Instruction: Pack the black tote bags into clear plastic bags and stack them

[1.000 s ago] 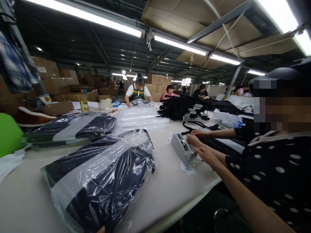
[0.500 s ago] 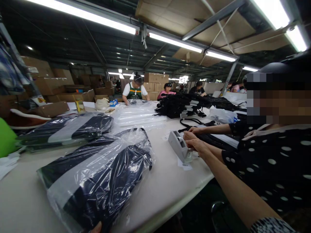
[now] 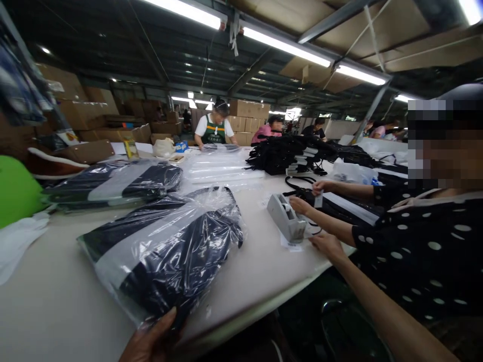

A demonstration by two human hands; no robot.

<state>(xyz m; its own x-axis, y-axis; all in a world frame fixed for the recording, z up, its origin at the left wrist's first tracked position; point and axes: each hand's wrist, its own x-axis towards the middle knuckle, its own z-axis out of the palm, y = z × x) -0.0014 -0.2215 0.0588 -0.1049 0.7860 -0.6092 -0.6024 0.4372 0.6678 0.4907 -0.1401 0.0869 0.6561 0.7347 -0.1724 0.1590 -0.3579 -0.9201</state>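
Observation:
A clear plastic bag (image 3: 166,246) with a dark folded fabric item and a pale band inside lies on the table in front of me. My left hand (image 3: 153,337) grips its near corner, thumb on top, fingers hidden beneath. To the right stands a grey tape dispenser (image 3: 287,218). My right hand (image 3: 329,247) is just beside the dispenser's near end, fingertips pinched together; what is between them is too small to make out. A co-worker's hand (image 3: 300,206) is at the dispenser, and the other hand (image 3: 319,187) holds a small white tag (image 3: 318,200).
Another bagged dark item (image 3: 116,183) lies behind at left. Clear plastic bags (image 3: 222,166) are stacked mid-table, beside a heap of black strapped items (image 3: 287,153). A printed label (image 3: 290,245) lies under the dispenser. A co-worker in polka dots (image 3: 426,246) stands close at right. The table edge (image 3: 260,306) runs nearby.
My right hand has moved off the dispenser toward its near end. My left hand shows more at the bag's corner. The co-worker's hands have separated, one now raising a tag. The view has shifted.

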